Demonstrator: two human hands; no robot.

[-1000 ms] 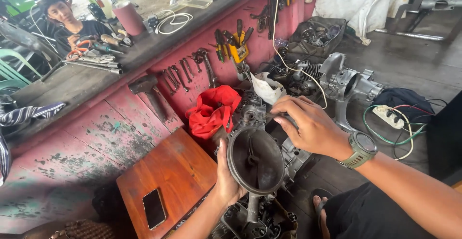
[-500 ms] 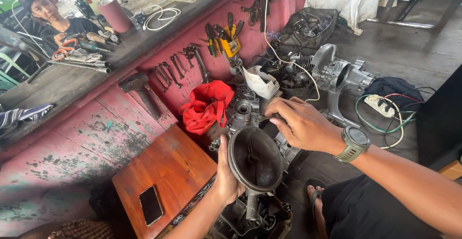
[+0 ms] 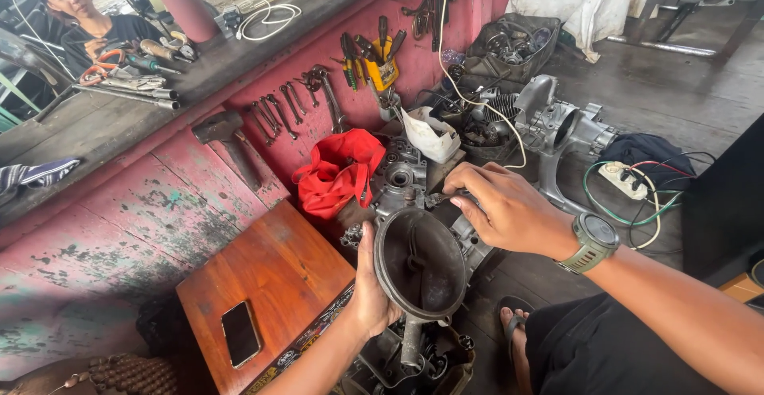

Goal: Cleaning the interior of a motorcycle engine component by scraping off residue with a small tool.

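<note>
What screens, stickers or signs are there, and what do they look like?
Phone: flat on the wooden stool, a black rectangle with a dark screen.
Watch: on the right wrist, round, grey-green with a dark face.
Sticker strip: along the stool's front edge, black with coloured shapes.

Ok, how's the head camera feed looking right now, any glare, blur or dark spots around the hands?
Head view: even daylight, no harsh glare; the left hand on the black funnel-shaped part and the right hand on the engine casing are sharp. Funnel interior is dark, detail lost. Wide-angle bending at edges; the phone screen shows a mild reflection.
</note>
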